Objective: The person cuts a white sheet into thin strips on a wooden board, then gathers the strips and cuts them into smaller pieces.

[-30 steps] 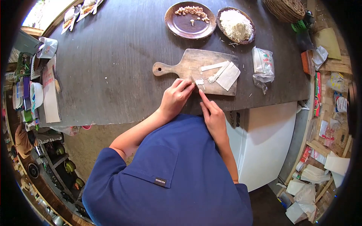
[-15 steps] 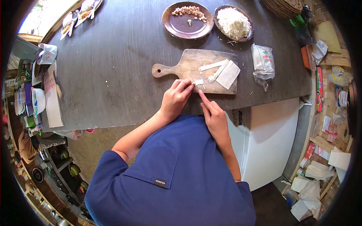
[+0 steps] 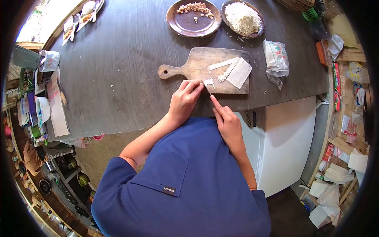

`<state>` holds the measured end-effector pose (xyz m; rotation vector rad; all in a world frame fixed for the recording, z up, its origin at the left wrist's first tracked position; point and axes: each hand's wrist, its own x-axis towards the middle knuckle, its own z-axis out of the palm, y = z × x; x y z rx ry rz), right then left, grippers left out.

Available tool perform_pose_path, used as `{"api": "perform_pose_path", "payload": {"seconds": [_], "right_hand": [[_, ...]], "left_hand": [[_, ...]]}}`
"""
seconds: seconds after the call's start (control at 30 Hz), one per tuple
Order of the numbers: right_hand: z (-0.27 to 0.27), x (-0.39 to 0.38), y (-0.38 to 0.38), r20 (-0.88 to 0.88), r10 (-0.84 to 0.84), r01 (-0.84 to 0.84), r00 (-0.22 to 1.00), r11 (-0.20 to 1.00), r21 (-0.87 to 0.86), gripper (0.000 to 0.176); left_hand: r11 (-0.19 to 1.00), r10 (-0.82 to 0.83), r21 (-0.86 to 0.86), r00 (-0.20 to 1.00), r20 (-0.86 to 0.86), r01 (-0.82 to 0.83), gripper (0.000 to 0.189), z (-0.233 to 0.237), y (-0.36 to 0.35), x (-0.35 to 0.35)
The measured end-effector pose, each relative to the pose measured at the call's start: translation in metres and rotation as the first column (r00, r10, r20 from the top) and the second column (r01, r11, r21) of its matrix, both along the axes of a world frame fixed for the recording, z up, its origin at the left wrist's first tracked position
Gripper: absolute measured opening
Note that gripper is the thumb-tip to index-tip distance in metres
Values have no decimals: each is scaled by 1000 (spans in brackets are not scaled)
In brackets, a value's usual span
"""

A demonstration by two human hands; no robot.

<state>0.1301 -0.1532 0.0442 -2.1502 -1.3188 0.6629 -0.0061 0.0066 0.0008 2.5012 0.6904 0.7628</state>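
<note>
A wooden cutting board point(image 3: 189, 65) lies on the dark table point(image 3: 118, 71). On it are flat white sheets and cut strips point(image 3: 240, 73). At the board's near edge my left hand point(image 3: 183, 100) pins a small white piece point(image 3: 208, 82) under its fingertips. My right hand point(image 3: 228, 124) is just behind it at the table's edge, fingers curled and forefinger stretched forward. It seems to grip a thin knife whose blade reaches the small piece, though most of the knife is hidden.
Beyond the board stand a brown plate point(image 3: 189, 27) of chopped bits and a bowl of white shreds point(image 3: 241, 17). A plastic bag point(image 3: 275, 59) lies right of the board. A white cabinet point(image 3: 284, 142) stands under the table's right end, and clutter point(image 3: 39, 106) lines the left edge.
My right hand has drawn back slightly toward me. My left hand stays on the small white piece. The view has shifted a little.
</note>
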Motion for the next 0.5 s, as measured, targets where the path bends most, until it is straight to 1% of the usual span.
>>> {"api": "perform_pose_path", "payload": {"seconds": [0.17,0.3,0.37,0.5], "right_hand": [[-10,2,15,-19,0,1,1000,999,52,51],[-4,5,14,-41,24,-19,999,994,106,51],[4,4,3,-69,12,-12,998,1000,3,53],[-7,4,4,-43,9,-8,999,1000,12,48]], "left_hand": [[1000,20,-13,1000,-24,-21,32,-3,-3,-1],[1000,20,0,1000,-8,-20,30,-2,0,1],[1000,19,-9,1000,-8,-19,30,-3,-1,-1],[1000,27,-13,1000,6,-27,29,-3,-3,1]]}}
